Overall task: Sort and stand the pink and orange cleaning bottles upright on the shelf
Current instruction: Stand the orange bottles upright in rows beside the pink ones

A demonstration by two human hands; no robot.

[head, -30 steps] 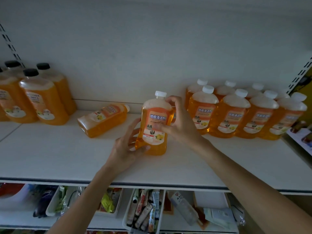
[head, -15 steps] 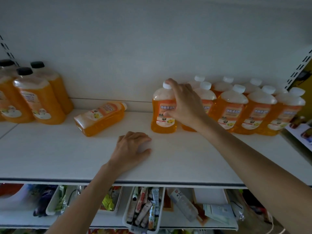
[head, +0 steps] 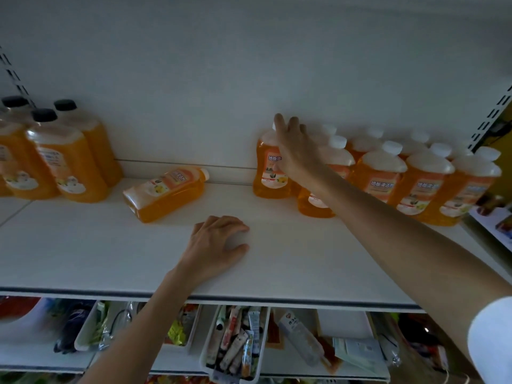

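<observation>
White shelf (head: 83,259) carries everything: white-capped orange bottles (head: 379,173) stand in a row at the right and black-capped bottles (head: 63,162) at the left (a fallen bottle (head: 166,194) lies on its side between them). My right hand (head: 296,153) grips the upright bottle (head: 266,184) at the row's left end, while my left hand (head: 213,245) rests on the shelf, fingers loose, holding nothing.

**Dim light on white shelving**

A white shelf (head: 83,259) runs across a plain white back panel (head: 249,65) in dim, cool light. Slotted metal uprights (head: 496,112) stand at either side. Below, white trays (head: 206,345) hold small packaged goods.
</observation>
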